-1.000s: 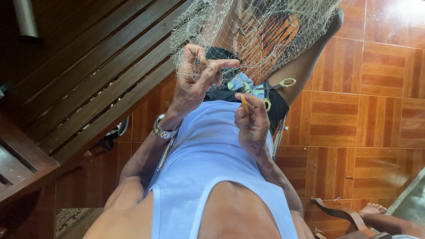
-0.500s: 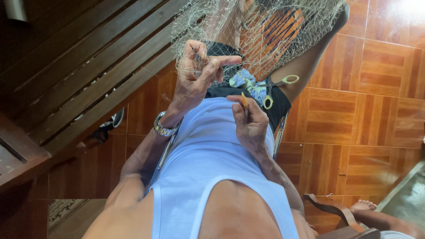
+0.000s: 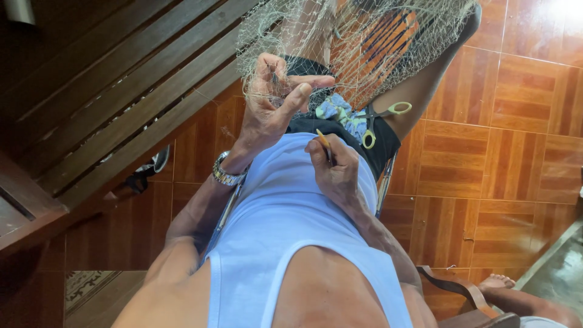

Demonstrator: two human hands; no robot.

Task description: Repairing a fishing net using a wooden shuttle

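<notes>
A pale fishing net [image 3: 364, 42] hangs in front of me and drapes over my lap. My left hand [image 3: 273, 100], with a metal watch on the wrist, is raised and pinches the net's meshes between thumb and fingers. Lower down, against my light blue shirt, my right hand [image 3: 334, 170] is closed around a thin orange netting needle [image 3: 323, 143] that points up toward the net. Scissors with yellow-green handles [image 3: 382, 121] lie on my lap just right of both hands, beside a bunched blue cloth [image 3: 337, 112].
A dark wooden slatted bench [image 3: 121, 103] runs along the left. The floor is glossy reddish-brown tile [image 3: 510, 140]. A dark sandal [image 3: 146, 173] lies under the bench. Another person's bare foot [image 3: 495, 282] shows at the lower right, next to a brown strap [image 3: 455, 285].
My left hand has lifted slightly with the net and its fingers have spread. My right hand has dropped a little toward my shirt with the needle.
</notes>
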